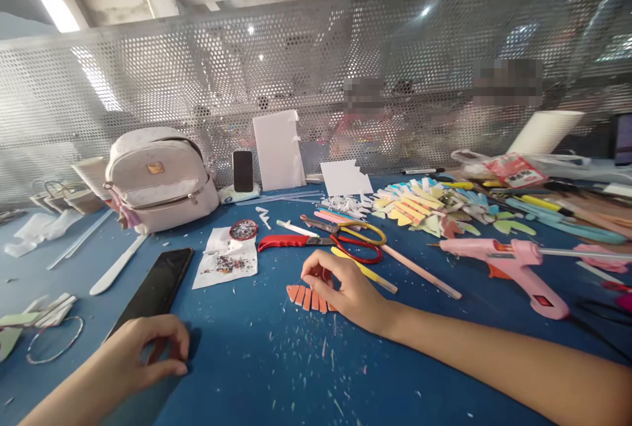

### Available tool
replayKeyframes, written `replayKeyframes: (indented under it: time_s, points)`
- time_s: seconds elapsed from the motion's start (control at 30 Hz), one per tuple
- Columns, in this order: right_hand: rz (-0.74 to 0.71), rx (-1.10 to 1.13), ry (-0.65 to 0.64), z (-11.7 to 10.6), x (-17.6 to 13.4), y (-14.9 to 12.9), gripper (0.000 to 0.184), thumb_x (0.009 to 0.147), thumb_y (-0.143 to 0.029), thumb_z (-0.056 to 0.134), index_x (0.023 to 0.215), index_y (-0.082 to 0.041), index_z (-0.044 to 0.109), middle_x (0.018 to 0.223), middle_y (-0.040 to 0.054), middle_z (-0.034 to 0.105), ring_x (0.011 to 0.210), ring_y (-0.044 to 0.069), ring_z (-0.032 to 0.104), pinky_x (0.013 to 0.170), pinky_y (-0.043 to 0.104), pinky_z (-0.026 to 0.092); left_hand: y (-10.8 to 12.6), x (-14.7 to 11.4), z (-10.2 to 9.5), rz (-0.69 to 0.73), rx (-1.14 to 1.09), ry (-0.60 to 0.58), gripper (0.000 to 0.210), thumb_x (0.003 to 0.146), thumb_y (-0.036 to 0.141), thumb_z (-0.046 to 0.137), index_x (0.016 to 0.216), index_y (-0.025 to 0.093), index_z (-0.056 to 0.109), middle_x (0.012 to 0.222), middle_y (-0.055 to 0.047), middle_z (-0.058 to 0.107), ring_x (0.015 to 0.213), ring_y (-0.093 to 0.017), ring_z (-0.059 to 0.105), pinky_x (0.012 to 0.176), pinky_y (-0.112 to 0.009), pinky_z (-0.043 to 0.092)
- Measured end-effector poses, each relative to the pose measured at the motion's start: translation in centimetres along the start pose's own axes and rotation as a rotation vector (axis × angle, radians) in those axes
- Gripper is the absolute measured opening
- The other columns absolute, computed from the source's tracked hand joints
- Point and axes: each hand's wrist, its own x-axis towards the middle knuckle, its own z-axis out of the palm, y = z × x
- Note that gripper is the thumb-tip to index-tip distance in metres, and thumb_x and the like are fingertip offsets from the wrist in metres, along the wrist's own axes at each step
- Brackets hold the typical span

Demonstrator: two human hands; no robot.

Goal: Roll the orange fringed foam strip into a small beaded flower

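My right hand [348, 288] is over a row of orange segments [307, 297] lying on the blue table, with its fingers closed in a pinch. Whatever the fingertips hold is too small to make out, and the hand hides the row's right end. Near the lower end of a black phone [160, 284], my left hand [143, 350] hovers with curled fingers, the thumb apart and nothing between them. Just beyond the right hand lie scissors [358, 248] with red and yellow handles, a red-handled tool [284, 241] and a yellow strip [370, 271].
A pink glue gun [518, 261] lies at the right, its cord trailing off. Behind are a pile of coloured paper pieces [419, 205] and a pale backpack [158, 179]. White paper [214, 271] bearing glitter lies left of centre, beside a white plastic knife [116, 268].
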Motion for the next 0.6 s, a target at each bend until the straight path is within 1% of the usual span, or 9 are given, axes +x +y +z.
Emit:
replayKeyframes:
  time_s: [0.03, 0.1, 0.13, 0.17, 0.23, 0.3, 0.4, 0.5, 0.6]
  points:
    - [-0.002, -0.007, 0.003, 0.0, 0.0, 0.0, 0.010, 0.096, -0.025, 0.050, 0.090, -0.020, 0.056, 0.078, 0.0000, 0.059, 0.065, 0.012, 0.050, 0.059, 0.025, 0.040, -0.3, -0.2, 0.4, -0.002, -0.013, 0.016, 0.007, 0.070, 0.025, 0.070, 0.067, 0.019, 0.071, 0.065, 0.000, 0.072, 0.059, -0.016, 0.061, 0.058, -0.020, 0.043]
    - [-0.004, -0.018, 0.011, 0.0, 0.0, -0.1, 0.010, 0.096, -0.025, 0.050, 0.090, -0.020, 0.056, 0.078, 0.0000, 0.059, 0.066, 0.012, 0.051, 0.059, 0.025, 0.040, -1.1, -0.4, 1.0, 0.000, -0.030, 0.109, 0.007, 0.070, 0.024, 0.069, 0.064, 0.020, 0.069, 0.063, 0.002, 0.070, 0.056, -0.015, 0.061, 0.057, -0.019, 0.043]
    - [-0.005, -0.018, 0.014, 0.0, 0.0, -0.1, 0.010, 0.096, -0.025, 0.050, 0.089, -0.020, 0.056, 0.078, 0.0001, 0.059, 0.066, 0.012, 0.051, 0.059, 0.025, 0.040, -1.5, -0.4, 1.3, 0.010, -0.034, 0.136, 0.008, 0.070, 0.025, 0.069, 0.063, 0.021, 0.069, 0.062, 0.002, 0.070, 0.055, -0.015, 0.060, 0.056, -0.019, 0.044]
    - [-0.004, -0.017, 0.017, 0.0, 0.0, -0.1, 0.010, 0.096, -0.024, 0.050, 0.089, -0.020, 0.056, 0.078, 0.0001, 0.059, 0.067, 0.012, 0.051, 0.059, 0.025, 0.040, -2.0, -0.3, 1.5, 0.024, -0.033, 0.142, 0.010, 0.070, 0.028, 0.068, 0.062, 0.021, 0.069, 0.061, 0.002, 0.069, 0.054, -0.015, 0.060, 0.055, -0.019, 0.044]
    - [0.000, -0.009, 0.020, 0.0, 0.0, -0.2, 0.010, 0.095, -0.024, 0.050, 0.089, -0.020, 0.056, 0.078, 0.0002, 0.059, 0.067, 0.012, 0.051, 0.059, 0.026, 0.040, -2.7, -0.2, 1.8, 0.046, -0.032, 0.112, 0.016, 0.069, 0.034, 0.069, 0.059, 0.022, 0.068, 0.058, 0.002, 0.068, 0.051, -0.015, 0.059, 0.052, -0.019, 0.043]
    - [0.011, -0.002, 0.020, 0.0, 0.0, -0.1, 0.009, 0.095, -0.024, 0.051, 0.089, -0.020, 0.057, 0.079, 0.0004, 0.059, 0.067, 0.013, 0.051, 0.060, 0.026, 0.041, -2.8, -0.4, 1.8, 0.054, -0.013, 0.150, 0.018, 0.070, 0.036, 0.068, 0.058, 0.022, 0.068, 0.058, 0.002, 0.068, 0.051, -0.014, 0.058, 0.052, -0.019, 0.043]
    - [0.032, 0.032, 0.029, 0.0, 0.1, -0.1, 0.009, 0.095, -0.024, 0.052, 0.089, -0.020, 0.057, 0.079, 0.0002, 0.059, 0.067, 0.013, 0.051, 0.060, 0.026, 0.041, -2.3, -0.9, 1.8, 0.041, 0.001, 0.226, 0.018, 0.072, 0.036, 0.067, 0.060, 0.022, 0.067, 0.059, 0.002, 0.066, 0.052, -0.014, 0.057, 0.052, -0.019, 0.042]
    - [0.065, 0.127, 0.055, -0.1, 0.2, -0.1, 0.010, 0.095, -0.025, 0.053, 0.087, -0.020, 0.057, 0.080, 0.0003, 0.057, 0.071, 0.013, 0.055, 0.063, 0.027, 0.043, -2.1, -1.4, 1.7, 0.031, -0.003, 0.251, 0.023, 0.074, 0.040, 0.066, 0.060, 0.023, 0.067, 0.059, 0.002, 0.065, 0.051, -0.015, 0.055, 0.050, -0.019, 0.041]
    - [0.124, 0.351, 0.091, -0.1, 0.5, -0.1, 0.012, 0.095, -0.030, 0.053, 0.089, -0.020, 0.055, 0.081, 0.0008, 0.056, 0.069, 0.013, 0.056, 0.061, 0.026, 0.045, -2.7, -1.5, 1.6, 0.032, 0.013, 0.207, 0.024, 0.075, 0.042, 0.065, 0.060, 0.023, 0.067, 0.059, 0.001, 0.066, 0.051, -0.015, 0.055, 0.050, -0.020, 0.042]
